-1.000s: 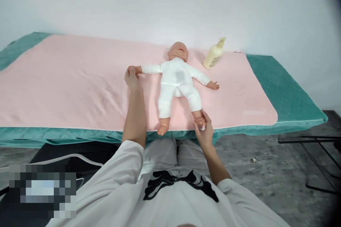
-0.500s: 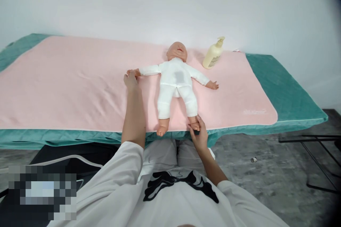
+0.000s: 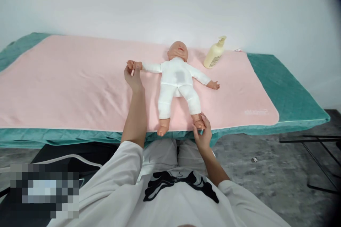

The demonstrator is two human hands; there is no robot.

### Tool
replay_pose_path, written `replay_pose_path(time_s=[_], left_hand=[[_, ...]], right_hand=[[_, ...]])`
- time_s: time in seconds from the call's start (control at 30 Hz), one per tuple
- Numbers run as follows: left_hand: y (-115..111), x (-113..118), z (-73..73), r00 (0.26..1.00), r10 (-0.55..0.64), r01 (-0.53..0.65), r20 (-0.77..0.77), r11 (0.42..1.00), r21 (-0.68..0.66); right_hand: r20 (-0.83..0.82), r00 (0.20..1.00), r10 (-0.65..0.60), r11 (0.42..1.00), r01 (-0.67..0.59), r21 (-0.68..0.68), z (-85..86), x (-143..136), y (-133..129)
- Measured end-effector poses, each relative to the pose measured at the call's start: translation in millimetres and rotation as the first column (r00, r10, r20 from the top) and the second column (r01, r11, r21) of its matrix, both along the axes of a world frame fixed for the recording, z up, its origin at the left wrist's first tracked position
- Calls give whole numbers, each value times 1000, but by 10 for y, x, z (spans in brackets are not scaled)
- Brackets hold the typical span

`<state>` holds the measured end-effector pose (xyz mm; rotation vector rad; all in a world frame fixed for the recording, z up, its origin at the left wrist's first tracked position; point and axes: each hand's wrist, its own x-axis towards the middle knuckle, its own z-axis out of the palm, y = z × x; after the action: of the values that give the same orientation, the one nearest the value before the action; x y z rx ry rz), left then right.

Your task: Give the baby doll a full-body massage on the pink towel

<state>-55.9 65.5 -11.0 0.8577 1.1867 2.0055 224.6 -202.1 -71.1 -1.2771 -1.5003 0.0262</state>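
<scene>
A baby doll (image 3: 177, 72) with a white cloth body lies on its back on a pink mat (image 3: 66, 85), head toward the wall. Fingers of my left hand (image 3: 133, 77) grip the doll's hand (image 3: 134, 65) on the left side, which is lifted a little. At the near edge, my right hand (image 3: 203, 134) holds the doll's foot (image 3: 198, 121) on the right side between thumb and fingers. The other foot (image 3: 163, 127) rests at the mat's edge, untouched, and the doll's other arm lies stretched out to the right.
A cream pump bottle (image 3: 214, 55) stands on the mat right of the doll's head. Beneath the mat is a green quilted cover (image 3: 293, 92). Black metal legs (image 3: 314, 140) stand at the right, and a dark surface with a white cable (image 3: 71, 156) is at lower left.
My left hand has raised the doll's hand slightly. My right hand has moved the foot it holds a little to the right and up, spreading that leg outward.
</scene>
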Motion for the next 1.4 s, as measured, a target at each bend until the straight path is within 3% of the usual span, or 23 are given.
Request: replay_pose_path(time_s=[0.17, 0.3, 0.47, 0.57, 0.83, 1.0, 1.13, 1.27, 1.4], left_hand=[[-158, 230, 183, 996, 24, -5, -90, 978, 211], [-295, 397, 247, 971, -42, 99, -235, 966, 238], [-371, 519, 258, 813, -145, 310, -564, 927, 209], [-355, 543, 253, 742, -199, 410, -640, 890, 199], [-364, 573, 288, 716, -373, 546, -590, 826, 140], [-354, 583, 314, 722, -454, 559, -523, 827, 54], [-290, 571, 243, 759, -509, 551, -406, 835, -17], [-234, 543, 149, 814, -495, 509, -303, 860, -38], [-261, 528, 180, 829, -426, 451, -363, 892, -17]], right_hand=[[15, 1000, -25, 998, 24, 63, 210, 16, 121], [9, 1000, 4, 998, -5, 65, 327, -5, 249], [4, 1000, 19, 997, -19, 81, 423, -58, 414], [13, 1000, 3, 995, -4, 97, 477, -90, 518], [3, 1000, 10, 992, -10, 123, 573, -151, 708], [-8, 1000, 20, 995, -19, 96, 509, -136, 689], [-15, 1000, 25, 991, -23, 134, 468, -118, 668], [0, 1000, 4, 993, -4, 117, 465, -113, 649], [-13, 1000, -1, 996, 3, 89, 460, -113, 613]])
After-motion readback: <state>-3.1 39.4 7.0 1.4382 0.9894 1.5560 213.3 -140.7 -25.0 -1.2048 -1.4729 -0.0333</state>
